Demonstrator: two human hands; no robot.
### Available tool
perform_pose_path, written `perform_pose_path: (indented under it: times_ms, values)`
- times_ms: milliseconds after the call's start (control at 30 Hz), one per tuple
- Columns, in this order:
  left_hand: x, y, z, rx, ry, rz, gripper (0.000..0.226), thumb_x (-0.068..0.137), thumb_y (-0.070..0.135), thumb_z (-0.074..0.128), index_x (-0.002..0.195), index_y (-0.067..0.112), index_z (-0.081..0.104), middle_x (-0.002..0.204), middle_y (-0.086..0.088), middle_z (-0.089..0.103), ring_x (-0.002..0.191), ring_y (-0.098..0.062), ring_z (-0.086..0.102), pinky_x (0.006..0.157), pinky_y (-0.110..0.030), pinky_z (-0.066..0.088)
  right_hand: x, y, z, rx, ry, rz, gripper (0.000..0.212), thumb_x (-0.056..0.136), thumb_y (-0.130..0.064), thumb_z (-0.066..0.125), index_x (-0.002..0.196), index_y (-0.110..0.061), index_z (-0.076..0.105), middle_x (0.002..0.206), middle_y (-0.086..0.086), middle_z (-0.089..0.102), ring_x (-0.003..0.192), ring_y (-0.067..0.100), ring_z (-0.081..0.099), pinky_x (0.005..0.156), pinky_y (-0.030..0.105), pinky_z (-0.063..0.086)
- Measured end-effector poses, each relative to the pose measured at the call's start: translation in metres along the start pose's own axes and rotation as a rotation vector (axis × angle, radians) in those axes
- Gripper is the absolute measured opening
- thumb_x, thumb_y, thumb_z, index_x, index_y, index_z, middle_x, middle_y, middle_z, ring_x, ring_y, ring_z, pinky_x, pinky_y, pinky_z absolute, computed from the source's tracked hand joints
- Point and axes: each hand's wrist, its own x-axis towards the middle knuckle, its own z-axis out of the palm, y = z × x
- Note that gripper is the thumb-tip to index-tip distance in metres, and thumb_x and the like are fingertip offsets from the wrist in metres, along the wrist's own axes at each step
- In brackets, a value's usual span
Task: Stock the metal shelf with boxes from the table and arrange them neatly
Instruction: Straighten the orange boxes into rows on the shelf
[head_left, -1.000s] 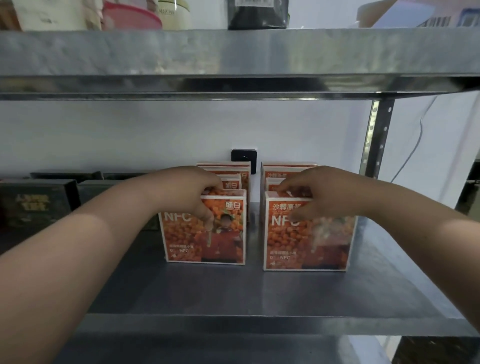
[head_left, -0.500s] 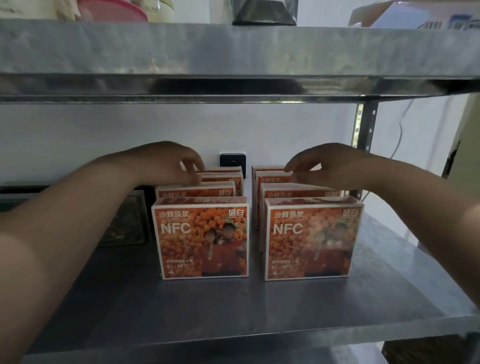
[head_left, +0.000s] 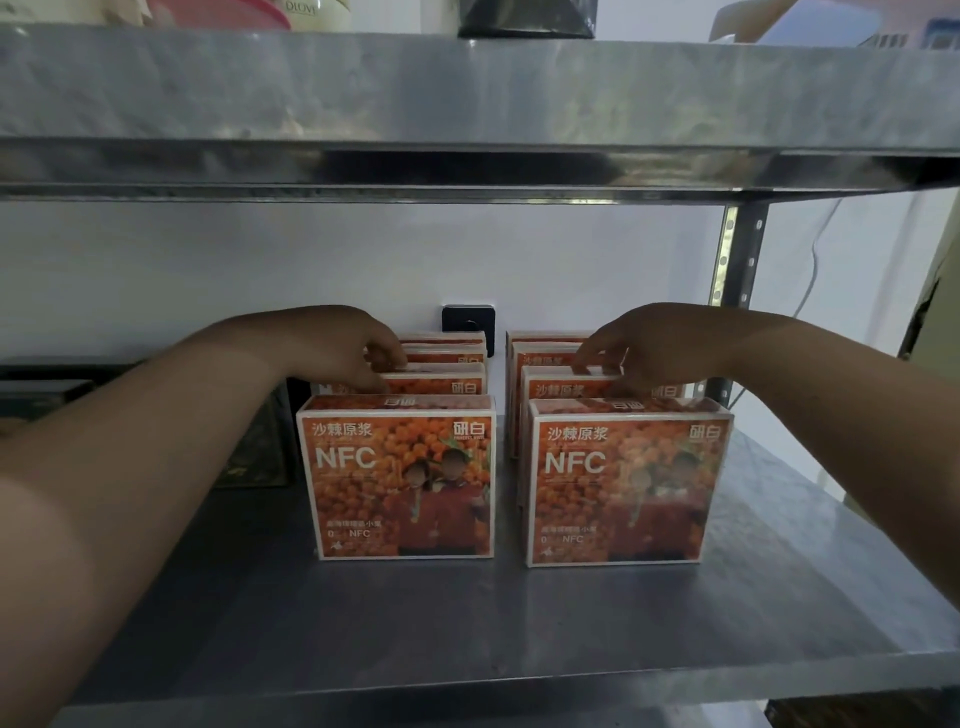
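Orange boxes are standing upright in two rows on the metal shelf, running from front to back with a clear gap between the rows. You are reaching in with both bare arms, hands well apart, one over each row. Your left hand is curling its fingers down onto the top edge of the second box in the left row, just behind the front left box. Your right hand is doing the same on the second box in the right row, fingertips pressing along its top behind the front right box; whether either hand is truly pinching its box or only resting on it, you cannot tell. More orange boxes are lining up behind, close to the white wall, where a black socket is sitting between the rows. Dark boxes are crowding the shelf to the left, touching or nearly touching the left row. An upper shelf is hanging low overhead, and a perforated post is standing at the right rear.
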Motion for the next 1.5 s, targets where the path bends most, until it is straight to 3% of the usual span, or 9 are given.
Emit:
perform_pose_path:
  times_ms: [200, 533, 667, 800, 867, 933, 1033, 1167, 1500]
  values:
    - [0.0, 0.006, 0.0, -0.01, 0.012, -0.007, 0.045, 0.087, 0.046, 0.07, 0.129, 0.037, 0.06, 0.125, 0.013, 0.059, 0.103, -0.005, 0.054, 0.074, -0.011, 0.04, -0.003, 0.001, -0.001, -0.003, -0.012, -0.006, 0.042, 0.088, -0.037, 0.072, 0.128, -0.044, 0.062, 0.128, -0.013, 0.064, 0.095, 0.003, 0.061, 0.092, 0.027, 0.05]
    - [-0.002, 0.004, 0.001, -0.007, 0.0, -0.034, 0.048, 0.089, 0.045, 0.067, 0.135, 0.037, 0.056, 0.128, 0.011, 0.057, 0.102, -0.005, 0.052, 0.07, -0.011, 0.037, -0.005, -0.004, 0.002, -0.017, 0.018, -0.008, 0.042, 0.091, -0.037, 0.07, 0.132, -0.038, 0.062, 0.13, -0.011, 0.063, 0.101, 0.004, 0.058, 0.085, 0.021, 0.043]
    - [-0.005, 0.005, -0.002, -0.056, -0.011, -0.03, 0.049, 0.088, 0.05, 0.066, 0.134, 0.039, 0.054, 0.128, 0.014, 0.057, 0.101, -0.002, 0.053, 0.073, -0.012, 0.038, -0.009, -0.007, -0.001, -0.019, 0.002, 0.019, 0.044, 0.092, -0.041, 0.067, 0.135, -0.039, 0.058, 0.132, -0.011, 0.062, 0.108, 0.008, 0.059, 0.091, 0.024, 0.045]
    - [-0.027, 0.015, -0.01, -0.203, 0.271, 0.009, 0.042, 0.087, 0.053, 0.063, 0.127, 0.041, 0.056, 0.122, 0.016, 0.061, 0.103, -0.002, 0.058, 0.082, -0.024, 0.045, -0.034, -0.013, -0.006, 0.216, 0.246, 0.001, 0.037, 0.088, -0.052, 0.065, 0.124, -0.046, 0.059, 0.123, -0.017, 0.064, 0.108, 0.0, 0.061, 0.096, 0.025, 0.05]
    - [-0.045, 0.03, -0.007, -0.26, 0.356, 0.053, 0.037, 0.087, 0.056, 0.06, 0.122, 0.044, 0.057, 0.114, 0.021, 0.06, 0.099, 0.003, 0.058, 0.081, -0.022, 0.046, -0.052, -0.022, -0.001, 0.27, 0.369, -0.054, 0.033, 0.085, -0.055, 0.065, 0.117, -0.048, 0.061, 0.115, -0.024, 0.064, 0.102, -0.012, 0.06, 0.09, 0.016, 0.05]
    - [-0.063, 0.045, 0.001, -0.229, 0.325, 0.08, 0.047, 0.08, 0.066, 0.058, 0.124, 0.048, 0.054, 0.114, 0.025, 0.057, 0.098, 0.005, 0.056, 0.083, -0.025, 0.048, -0.069, -0.031, 0.011, 0.237, 0.37, -0.102, 0.047, 0.079, -0.065, 0.061, 0.123, -0.048, 0.059, 0.118, -0.026, 0.063, 0.103, -0.013, 0.058, 0.086, 0.012, 0.047]
    - [-0.077, 0.061, 0.02, -0.041, 0.229, 0.071, 0.073, 0.072, 0.072, 0.063, 0.138, 0.051, 0.04, 0.125, 0.024, 0.048, 0.105, 0.001, 0.048, 0.088, -0.027, 0.043, -0.083, -0.037, 0.033, 0.06, 0.338, -0.105, 0.07, 0.074, -0.074, 0.056, 0.138, -0.047, 0.048, 0.132, -0.02, 0.055, 0.111, 0.0, 0.057, 0.093, 0.025, 0.05]
    - [-0.074, 0.067, 0.044, 0.09, 0.253, 0.067, 0.085, 0.075, 0.062, 0.072, 0.146, 0.045, 0.03, 0.147, 0.017, 0.04, 0.124, -0.006, 0.044, 0.096, -0.027, 0.041, -0.084, -0.035, 0.054, -0.11, 0.377, -0.133, 0.064, 0.084, -0.054, 0.068, 0.143, -0.047, 0.045, 0.142, -0.015, 0.051, 0.122, 0.011, 0.056, 0.095, 0.034, 0.053]
    - [-0.07, 0.07, 0.051, 0.106, 0.317, 0.086, 0.085, 0.077, 0.058, 0.072, 0.149, 0.039, 0.03, 0.15, 0.012, 0.04, 0.131, -0.011, 0.042, 0.104, -0.029, 0.036, -0.082, -0.028, 0.061, -0.136, 0.448, -0.137, 0.061, 0.086, -0.042, 0.072, 0.143, -0.041, 0.049, 0.143, -0.01, 0.053, 0.124, 0.016, 0.055, 0.093, 0.03, 0.048]
